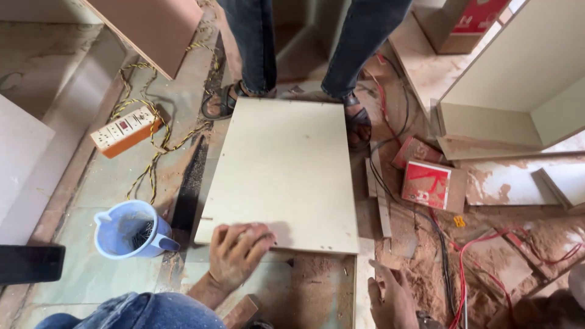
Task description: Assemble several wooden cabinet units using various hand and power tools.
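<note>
Left hand (236, 253): palm down, fingers spread, pressed flat on the near edge of the pale laminated board (283, 173), gripping nothing. Right hand (390, 298): open, fingers loosely bent, empty, hovering over sawdust just off the board's near right corner. Board: flat on the floor, far edge at the sandalled feet (358, 119) of a standing person. Blue plastic jug (129, 229): left of the board, holding dark screws. Orange extension box (126, 130): further left. Red cartons (426, 183): right.
</note>
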